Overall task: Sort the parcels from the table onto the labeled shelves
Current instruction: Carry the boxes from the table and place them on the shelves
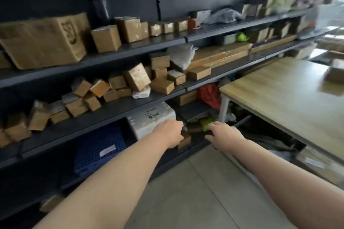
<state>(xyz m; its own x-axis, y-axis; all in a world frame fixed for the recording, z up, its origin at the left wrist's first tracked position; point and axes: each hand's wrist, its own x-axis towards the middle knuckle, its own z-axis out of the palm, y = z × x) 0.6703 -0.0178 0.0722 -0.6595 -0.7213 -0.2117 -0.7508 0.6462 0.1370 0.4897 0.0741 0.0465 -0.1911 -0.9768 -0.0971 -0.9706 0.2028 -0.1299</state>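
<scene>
Two bare arms reach out from close to the camera, side by side, toward the dark shelves. Use the white foam box on the low shelf as the mark. The left hand is right in front of that box, at its right corner. Its back faces the camera and its fingers bend away out of sight. A small brown parcel pokes out from under this hand, on the side away from the foam box, and touches it. The parcel stands on end, with its long side going up and down, and its bottom is at the front edge of the shelf. I think the left hand is holding it, though the grip itself is hidden. The right hand is farther from the foam box, past the parcel. It is flat and spread wide and holds nothing. Its fingertips point toward a green packet lying deeper on the same shelf, and they are just beside it. So the parcel lies between the two hands, and the left hand is much nearer to it. The next move looks like a small push inward from the left hand, into the gap beside the foam box. The counter is well off to the far side, beyond the right hand.
</scene>
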